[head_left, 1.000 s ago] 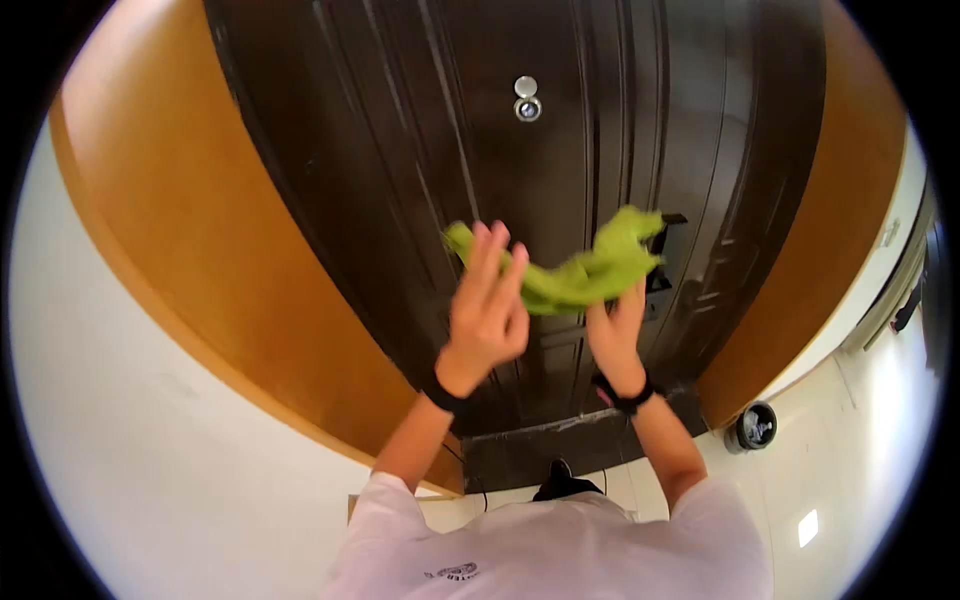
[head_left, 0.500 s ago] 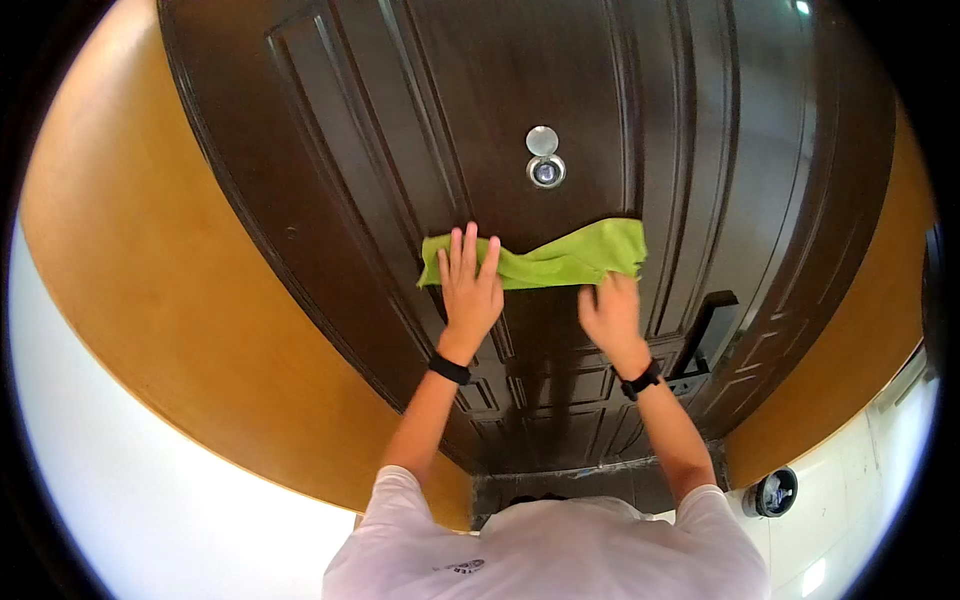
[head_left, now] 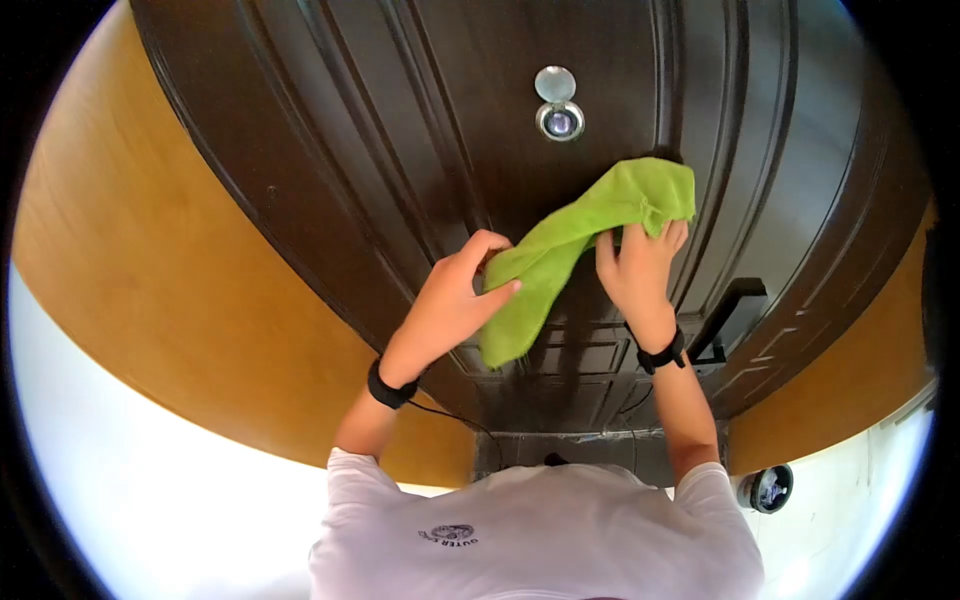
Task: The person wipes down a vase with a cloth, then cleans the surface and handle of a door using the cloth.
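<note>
A green cloth (head_left: 590, 225) is stretched slantwise in front of the dark brown door (head_left: 500, 120), its upper right part against the door and its lower left end hanging. My left hand (head_left: 455, 295) is curled at the cloth's left part, with the thumb over its edge and some fingertips hidden. At the lower edge of the cloth's right part, my right hand (head_left: 642, 265) grips the fabric with bent fingers. Above the cloth is a round metal peephole (head_left: 560, 121) with its cover swung up.
A black door handle (head_left: 735, 315) is to the right of my right wrist. Wooden frame panels (head_left: 200, 300) flank the door. A small black bin (head_left: 770, 489) stands on the pale floor at the lower right. Thin black cables hang near both forearms.
The cloth has gone from lying level across the door to a slant, its right part higher and its left end drooping. My left hand has turned and curled its fingers; my right hand has moved up and right.
</note>
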### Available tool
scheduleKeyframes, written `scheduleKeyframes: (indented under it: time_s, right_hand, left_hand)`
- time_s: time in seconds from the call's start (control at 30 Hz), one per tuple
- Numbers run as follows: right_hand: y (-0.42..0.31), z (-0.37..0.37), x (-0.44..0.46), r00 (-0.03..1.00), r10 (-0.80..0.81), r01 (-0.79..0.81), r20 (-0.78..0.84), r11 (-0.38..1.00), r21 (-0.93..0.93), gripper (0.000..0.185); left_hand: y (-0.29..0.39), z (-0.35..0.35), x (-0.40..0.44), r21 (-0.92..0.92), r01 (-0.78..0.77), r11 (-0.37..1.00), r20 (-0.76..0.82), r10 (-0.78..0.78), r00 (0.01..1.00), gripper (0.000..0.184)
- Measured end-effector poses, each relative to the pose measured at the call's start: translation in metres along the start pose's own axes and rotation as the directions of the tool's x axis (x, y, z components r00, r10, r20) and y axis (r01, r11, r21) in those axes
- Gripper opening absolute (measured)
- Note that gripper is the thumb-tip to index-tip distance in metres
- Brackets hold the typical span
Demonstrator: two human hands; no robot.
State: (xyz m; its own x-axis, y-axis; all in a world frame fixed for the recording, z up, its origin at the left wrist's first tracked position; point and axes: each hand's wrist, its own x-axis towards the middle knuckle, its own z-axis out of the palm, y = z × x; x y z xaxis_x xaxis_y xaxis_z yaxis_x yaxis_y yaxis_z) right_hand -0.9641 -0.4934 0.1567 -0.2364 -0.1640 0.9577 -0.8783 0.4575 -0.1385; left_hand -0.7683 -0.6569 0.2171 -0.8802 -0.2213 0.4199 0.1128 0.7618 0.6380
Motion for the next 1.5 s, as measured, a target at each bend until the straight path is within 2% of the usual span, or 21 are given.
scheduleKeyframes:
  time_s: [0.07, 0.1, 0.17, 0.2, 0.23, 0.37, 0.5, 0.63, 0.73, 0.8, 0.97, 1.07, 1.1, 1.13, 1.17, 1.2, 1.23, 1.33, 1.37, 1.5]
  right_hand:
    - [0.0, -0.006, 0.012, 0.998, 0.003, 0.0, -0.056, 0.999, 0.041, 0.037]
    - [0.004, -0.006, 0.015, 0.999, 0.012, -0.008, -0.048, 0.997, 0.081, 0.037]
    - [0.01, -0.006, 0.017, 0.999, 0.035, -0.028, -0.035, 0.987, 0.16, 0.036]
    - [0.01, -0.008, 0.016, 0.999, 0.021, -0.014, -0.036, 0.987, 0.16, 0.034]
    - [0.01, -0.01, 0.017, 0.999, 0.005, 0.001, -0.036, 0.987, 0.159, 0.033]
    - [0.019, -0.011, 0.006, 0.998, -0.056, 0.053, 0.021, 0.992, 0.113, 0.029]
    - [0.015, -0.016, 0.008, 0.997, -0.065, 0.059, 0.037, 0.988, 0.145, 0.03]
    - [0.004, -0.02, 0.021, 0.995, -0.097, 0.092, 0.031, 0.986, 0.138, 0.032]
    - [0.002, -0.021, 0.025, 0.99, -0.111, 0.101, 0.082, 0.987, 0.125, 0.039]
    - [0.0, -0.022, 0.027, 0.987, -0.122, 0.111, 0.103, 0.988, 0.109, 0.042]
    - [-0.001, -0.016, 0.026, 0.983, -0.113, 0.099, 0.142, 0.989, 0.107, 0.045]
    - [0.0, -0.011, 0.023, 0.985, -0.089, 0.072, 0.148, 0.991, 0.115, 0.046]
    - [0.0, -0.009, 0.021, 0.985, -0.082, 0.063, 0.153, 0.99, 0.125, 0.046]
    - [0.001, -0.008, 0.02, 0.985, -0.075, 0.054, 0.157, 0.989, 0.135, 0.047]
    - [0.002, -0.009, 0.021, 0.988, -0.104, 0.09, 0.111, 0.988, 0.122, 0.045]
    - [-0.001, -0.01, 0.023, 0.989, -0.11, 0.097, 0.103, 0.987, 0.126, 0.045]
    - [0.0, -0.011, 0.023, 0.989, -0.114, 0.101, 0.095, 0.986, 0.131, 0.045]
    - [0.005, -0.013, 0.021, 0.985, -0.123, 0.108, 0.124, 0.987, 0.116, 0.044]
    - [0.004, -0.014, 0.021, 0.982, -0.124, 0.109, 0.143, 0.988, 0.106, 0.044]
    - [0.002, -0.011, 0.025, 0.992, -0.116, 0.11, 0.045, 0.987, 0.12, 0.038]
  left_hand:
    - [-0.006, -0.002, 0.0, -0.151, -0.006, 0.988, 0.077, 0.018, 0.997, 0.042]
    - [-0.009, -0.002, 0.002, -0.31, -0.016, 0.951, 0.105, 0.051, 0.993, 0.048]
    - [-0.007, -0.016, 0.006, -0.367, 0.129, 0.921, 0.168, -0.07, 0.983, 0.042]
    - [-0.005, -0.021, 0.009, -0.39, 0.201, 0.899, 0.203, -0.129, 0.971, 0.039]
    - [-0.007, -0.022, 0.012, -0.392, 0.157, 0.906, 0.146, -0.107, 0.983, 0.026]
    - [-0.027, -0.034, 0.018, -0.209, 0.095, 0.973, 0.22, -0.048, 0.974, 0.016]
    - [-0.026, 0.005, 0.009, -0.207, 0.183, 0.961, 0.262, -0.126, 0.957, 0.021]
    - [-0.027, 0.068, 0.005, -0.362, 0.322, 0.875, 0.347, -0.194, 0.918, 0.026]
    - [-0.028, 0.105, -0.003, -0.566, 0.388, 0.727, 0.365, -0.202, 0.909, 0.029]
    - [-0.031, 0.129, -0.012, -0.722, 0.349, 0.598, 0.305, -0.178, 0.936, 0.032]
    - [-0.021, 0.164, -0.022, -0.912, 0.095, 0.399, -0.004, -0.242, 0.97, 0.037]
    - [-0.023, 0.184, -0.017, -0.712, -0.201, 0.673, -0.41, -0.167, 0.896, 0.044]
    - [-0.028, 0.189, -0.018, -0.637, -0.192, 0.746, -0.455, -0.163, 0.875, 0.055]
    - [-0.035, 0.19, -0.018, -0.382, -0.166, 0.909, -0.504, -0.054, 0.862, 0.058]
    - [-0.042, 0.188, -0.016, -0.09, -0.13, 0.987, -0.516, 0.065, 0.854, 0.061]
    - [-0.049, 0.182, -0.016, 0.211, -0.089, 0.974, -0.49, 0.184, 0.852, 0.063]
    - [-0.055, 0.18, -0.015, 0.259, -0.134, 0.957, -0.472, 0.246, 0.847, 0.067]
    - [-0.071, 0.166, -0.013, 0.336, -0.077, 0.939, -0.49, 0.244, 0.837, 0.064]
    - [-0.074, 0.157, -0.012, 0.324, -0.025, 0.946, -0.499, 0.193, 0.845, 0.061]
    - [-0.076, 0.115, 0.017, 0.506, 0.031, 0.862, -0.615, 0.335, 0.714, 0.051]
